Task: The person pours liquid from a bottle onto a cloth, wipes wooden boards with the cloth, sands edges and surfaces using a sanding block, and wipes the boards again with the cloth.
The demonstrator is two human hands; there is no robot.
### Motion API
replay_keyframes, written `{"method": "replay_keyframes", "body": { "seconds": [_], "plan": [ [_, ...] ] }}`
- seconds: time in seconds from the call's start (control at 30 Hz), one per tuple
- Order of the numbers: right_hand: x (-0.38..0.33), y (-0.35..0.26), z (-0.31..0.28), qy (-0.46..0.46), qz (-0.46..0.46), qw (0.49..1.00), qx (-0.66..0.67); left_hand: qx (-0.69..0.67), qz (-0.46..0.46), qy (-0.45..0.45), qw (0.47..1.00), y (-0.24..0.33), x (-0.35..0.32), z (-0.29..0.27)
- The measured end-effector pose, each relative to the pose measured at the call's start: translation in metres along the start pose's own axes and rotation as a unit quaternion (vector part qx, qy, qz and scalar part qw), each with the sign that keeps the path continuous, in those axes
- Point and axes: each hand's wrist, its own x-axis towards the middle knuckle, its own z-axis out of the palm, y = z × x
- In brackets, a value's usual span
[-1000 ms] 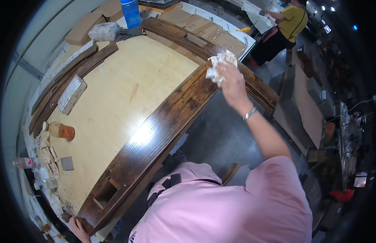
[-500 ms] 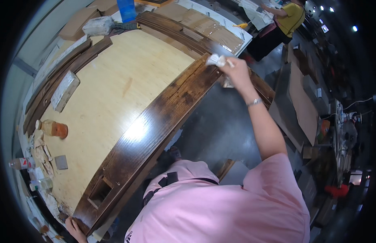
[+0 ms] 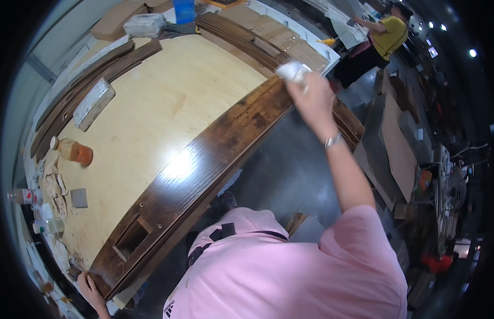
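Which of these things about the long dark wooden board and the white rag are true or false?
1. The right hand holds a crumpled white rag against the long dark stained wooden board. True.
2. The left hand is lifted off the board. False: it grips the board's near end.
3. A person in a yellow shirt stands in the background. True.
4. The board lies on the floor. False: it rests on the pale plywood table.

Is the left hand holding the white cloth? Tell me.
No, the right hand holds the white cloth; the left hand grips the dark board's end.
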Motion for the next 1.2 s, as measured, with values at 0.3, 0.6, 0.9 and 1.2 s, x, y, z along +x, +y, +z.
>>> {"method": "replay_keyframes", "body": {
  "seconds": [0.3,0.6,0.9,1.2],
  "plan": [
    [-0.12,-0.215,0.013,-0.448,-0.117,0.638,0.615,-0.026,-0.004,0.016,1.0,0.007,-0.01,-0.014],
    [-0.044,-0.351,0.056,-0.54,0.019,0.486,0.687,-0.199,-0.006,0.071,0.978,0.124,0.043,-0.046],
    [-0.043,-0.501,0.11,-0.499,0.01,0.611,0.615,-0.419,-0.034,-0.042,0.906,0.107,0.118,-0.062],
    [-0.013,-0.485,0.186,-0.318,-0.143,0.892,0.289,-0.66,-0.027,-0.058,0.749,0.057,0.157,-0.068]
  ]
}}
